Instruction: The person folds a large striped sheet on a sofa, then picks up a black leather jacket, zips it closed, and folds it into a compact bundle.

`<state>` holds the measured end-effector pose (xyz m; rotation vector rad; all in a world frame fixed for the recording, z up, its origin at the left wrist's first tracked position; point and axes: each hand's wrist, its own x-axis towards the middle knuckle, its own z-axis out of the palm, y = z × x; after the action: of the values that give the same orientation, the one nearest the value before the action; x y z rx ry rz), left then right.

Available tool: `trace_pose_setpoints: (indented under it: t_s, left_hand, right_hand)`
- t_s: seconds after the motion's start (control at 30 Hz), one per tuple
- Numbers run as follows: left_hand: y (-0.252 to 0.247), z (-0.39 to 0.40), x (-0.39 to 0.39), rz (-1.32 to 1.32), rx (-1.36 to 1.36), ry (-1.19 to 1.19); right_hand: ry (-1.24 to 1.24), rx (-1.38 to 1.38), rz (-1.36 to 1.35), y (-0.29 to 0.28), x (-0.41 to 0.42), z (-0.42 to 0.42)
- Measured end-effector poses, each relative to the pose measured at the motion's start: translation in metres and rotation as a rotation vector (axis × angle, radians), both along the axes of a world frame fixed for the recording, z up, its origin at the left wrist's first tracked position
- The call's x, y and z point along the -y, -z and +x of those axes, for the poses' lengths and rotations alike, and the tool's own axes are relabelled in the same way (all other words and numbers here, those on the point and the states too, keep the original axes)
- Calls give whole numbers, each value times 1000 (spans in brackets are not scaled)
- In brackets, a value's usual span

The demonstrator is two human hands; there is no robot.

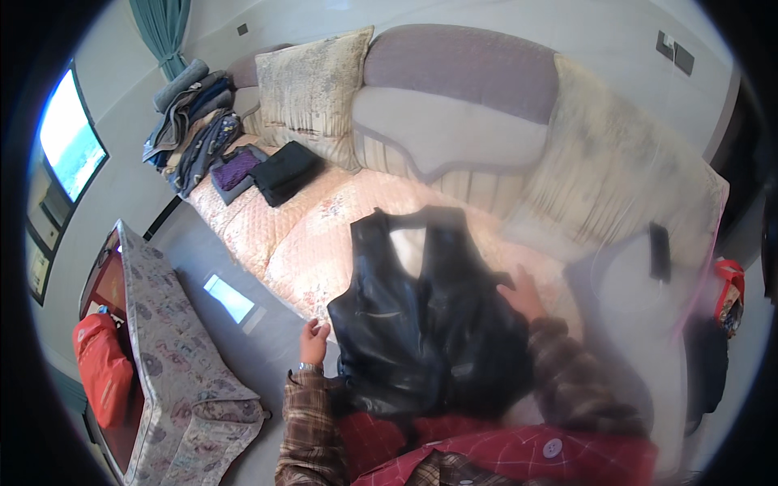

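A black leather vest lies front side up before me, its neck opening away from me and its lower edge by my lap. Pale lining shows in the neck opening. My left hand is beside the vest's left edge, fingers loosely bent and nothing seen in them. At the opposite side, my right hand has its fingers spread, with the thumb against the vest's edge by the armhole. Beneath the vest is a peach quilted sofa cover.
Folded dark clothes and a purple folded garment lie near a tall clothes pile. Cushions lean on the sofa back. A cloth-covered table holding a red bag stands left. A dark phone is at right.
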<state>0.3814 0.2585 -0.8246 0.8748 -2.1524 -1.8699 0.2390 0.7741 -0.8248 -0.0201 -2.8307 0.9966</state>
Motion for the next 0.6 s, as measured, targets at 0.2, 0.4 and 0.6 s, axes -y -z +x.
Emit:
trace_pose_setpoints:
  t_s: [0.2, 0.4, 0.6]
  left_hand:
    - [37, -74, -15, -264, 202, 58]
    - [70, -70, -2, 198, -87, -45]
    - [44, -83, -19, 242, -55, 74]
  right_hand:
    - [18, 149, 76, 13, 26, -24]
    - [127, 142, -463, -34, 7, -21]
    - [165, 263, -428, -11, -14, -19]
